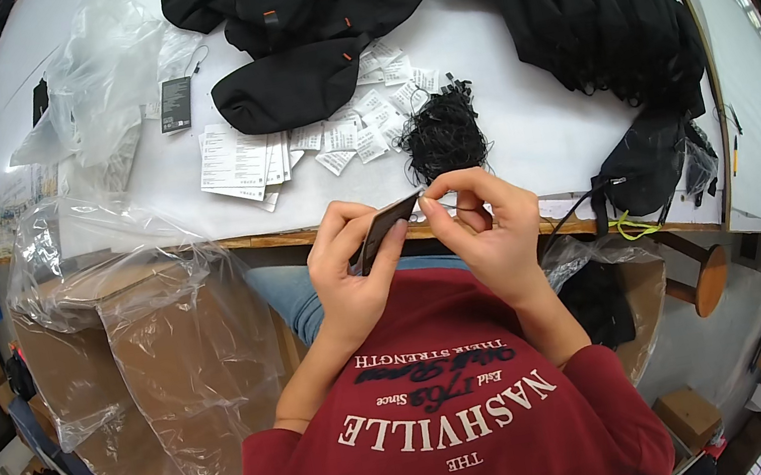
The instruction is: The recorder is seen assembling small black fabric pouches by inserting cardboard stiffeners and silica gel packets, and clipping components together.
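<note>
Dark tag (383, 226), partly covered, clamped in left hand (345, 258), right hand (494, 230) pinched at its corner, on what unclear

Hand work at a white-topped table (545, 134), seen from above. The left hand (350, 263) grips a dark hang tag (388, 219); the right hand (491, 224) pinches at its far corner. Just beyond lies a tangled bundle of black strings (444, 136), with small white printed labels (338, 134) and stacked white cards (232, 162) to its left. Behind these rests a black fabric pouch (285, 90); black bags (594, 10) lie in an overlapping row at right, and a clear plastic bag (100, 63) at left.
</note>
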The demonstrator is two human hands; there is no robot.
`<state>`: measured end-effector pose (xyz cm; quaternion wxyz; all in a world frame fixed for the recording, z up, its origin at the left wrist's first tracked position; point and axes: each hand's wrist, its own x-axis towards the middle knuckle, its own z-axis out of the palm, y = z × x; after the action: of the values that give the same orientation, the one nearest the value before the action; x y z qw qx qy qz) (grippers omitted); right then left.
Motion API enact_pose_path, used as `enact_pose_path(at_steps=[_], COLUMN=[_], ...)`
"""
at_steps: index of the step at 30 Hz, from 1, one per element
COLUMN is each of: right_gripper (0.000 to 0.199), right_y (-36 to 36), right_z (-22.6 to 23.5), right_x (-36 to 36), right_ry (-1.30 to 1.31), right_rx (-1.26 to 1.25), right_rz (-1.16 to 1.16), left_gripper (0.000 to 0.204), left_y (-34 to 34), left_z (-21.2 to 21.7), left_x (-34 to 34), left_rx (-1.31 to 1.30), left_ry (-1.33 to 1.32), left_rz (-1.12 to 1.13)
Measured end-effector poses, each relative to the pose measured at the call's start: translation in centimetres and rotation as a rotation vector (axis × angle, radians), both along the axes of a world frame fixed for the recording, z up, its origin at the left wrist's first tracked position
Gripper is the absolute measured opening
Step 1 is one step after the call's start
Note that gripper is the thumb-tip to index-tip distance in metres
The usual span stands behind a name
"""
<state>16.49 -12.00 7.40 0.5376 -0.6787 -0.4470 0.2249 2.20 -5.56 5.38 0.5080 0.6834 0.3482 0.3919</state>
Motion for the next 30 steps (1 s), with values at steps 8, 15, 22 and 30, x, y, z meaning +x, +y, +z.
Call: enact_pose_path(at_steps=[8,15,22,30], right_gripper=[0.011,0.007,0.006,0.013], right_y=[-0.9,-1.7,-1.6,-1.4], right_z=[-1.0,-0.6,-2.2,-3.1], right_x=[1.0,0.7,0.7,2.2], right_ry=[0.33,0.254,0.229,0.77], right_rx=[-0.074,-0.133,-0.197,-0.224], right_rz=[0.133,0.254,0.265,0.294], left_gripper=[0.009,0.016,0.007,0.008], left_y=[1.4,0.8,0.3,5.1], left_z=[-0.1,-2.8,-3.3,-3.1], left_x=[-1.4,-1.2,-0.8,4.3], left_rx=[0.081,-0.796,-0.638,-0.228], left_ry=[-0.004,-0.291,-0.282,-0.056], left_rz=[-0.265,-0.494,-0.371,-0.252])
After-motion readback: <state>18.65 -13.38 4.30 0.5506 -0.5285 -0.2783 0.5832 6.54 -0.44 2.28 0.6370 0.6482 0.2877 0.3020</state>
